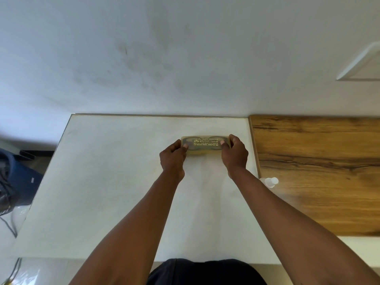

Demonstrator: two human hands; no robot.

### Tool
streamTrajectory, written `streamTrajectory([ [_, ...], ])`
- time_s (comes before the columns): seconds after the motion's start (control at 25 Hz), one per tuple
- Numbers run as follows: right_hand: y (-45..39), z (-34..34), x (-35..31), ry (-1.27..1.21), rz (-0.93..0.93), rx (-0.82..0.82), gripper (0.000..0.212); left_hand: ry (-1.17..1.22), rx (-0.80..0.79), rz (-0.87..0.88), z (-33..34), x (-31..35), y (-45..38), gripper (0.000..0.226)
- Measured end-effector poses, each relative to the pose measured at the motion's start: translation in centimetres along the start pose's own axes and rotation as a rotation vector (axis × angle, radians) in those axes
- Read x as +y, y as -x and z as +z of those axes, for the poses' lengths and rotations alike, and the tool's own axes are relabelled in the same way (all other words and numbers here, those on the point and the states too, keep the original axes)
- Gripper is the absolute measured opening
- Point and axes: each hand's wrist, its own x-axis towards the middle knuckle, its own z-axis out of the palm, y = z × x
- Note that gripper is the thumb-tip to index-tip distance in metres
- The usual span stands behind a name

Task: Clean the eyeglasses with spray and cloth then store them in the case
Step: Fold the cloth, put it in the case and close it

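Both hands are on the case, one at each end. The left hand (pixel 173 156) grips the nine o'clock end, thumb laid over the lid and fingers curled behind; the right hand (pixel 234 152) clamps the three o'clock end the same way, thumb on top. Between them sits the eyeglass case (pixel 204 145), translucent and yellowish, printed lettering across its lid, lying flat on the white tabletop (pixel 113 182) toward twelve o'clock from the person. And there, through the lid, two dark oval shapes: those look like the eyeglasses (pixel 213 149), already inside. The lid appears down, though whether it has latched, I cannot tell.

So by my read this is the storing step, right at its close: spraying and wiping look done, with only the shutting of the case left. The next move calls for even thumb pressure at both ends so the lid seats without twisting, then a clean release.

Out at four o'clock from the right hand, a small clear spray bottle (pixel 271 181) lies where the white top meets the wooden surface (pixel 318 171). No cloth in sight.
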Motion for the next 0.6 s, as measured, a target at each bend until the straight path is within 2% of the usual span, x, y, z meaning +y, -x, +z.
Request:
streamTrajectory([
  [0.16, 1.9, 0.0, 0.9, -0.044, -0.021, 0.033, 0.027, 0.084, 0.028, -0.024, -1.4, -0.7, 1.2, 0.037],
  [0.6, 6.5, -0.1, 3.2, -0.099, 0.030, 0.046, 0.025, 0.152, 0.162, -0.043, -4.1, -3.2, 4.2, 0.038],
])
